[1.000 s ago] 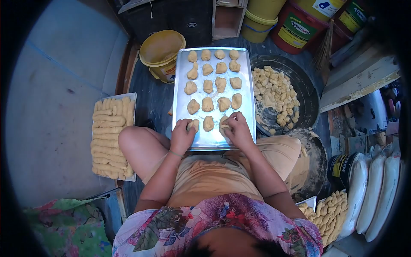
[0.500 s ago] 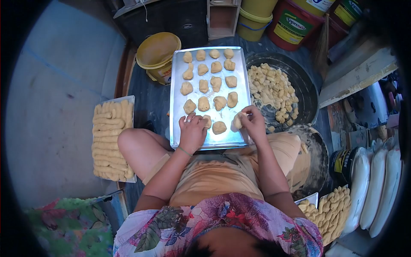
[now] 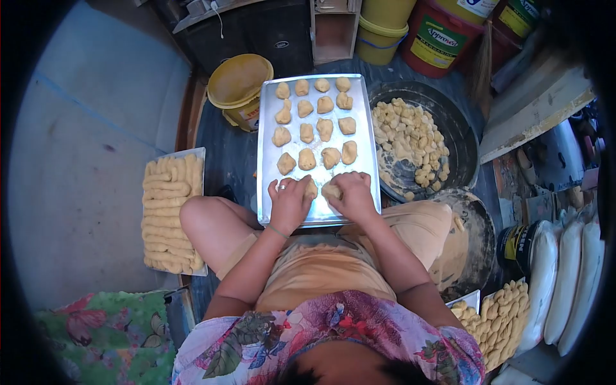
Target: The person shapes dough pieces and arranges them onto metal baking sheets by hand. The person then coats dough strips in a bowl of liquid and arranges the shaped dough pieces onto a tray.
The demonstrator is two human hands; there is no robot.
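A metal tray [image 3: 296,216] lies across my lap, bearing rows of dough pieces [image 3: 307,160]. Near its front edge, my left hand [image 3: 289,202] has its fingers closed around a dough piece [image 3: 311,188], partly hidden by the fingers. Just to the right, my right hand [image 3: 354,196] grips another dough piece [image 3: 331,190], with the fingers curled over its right side. The two held pieces are close together but apart. Four full rows of dough lie beyond my hands.
Right of the tray stands a black basin [image 3: 465,122] with many small dough lumps. A yellow bucket [image 3: 240,80] is at the back left. A tray of dough ropes [image 3: 172,215] lies left of my knee. White bags [image 3: 564,282] stand at right.
My right hand was at the tray's right side with a dough piece half a second ago and is now further left, over the front row. My left hand has moved right since one second ago.
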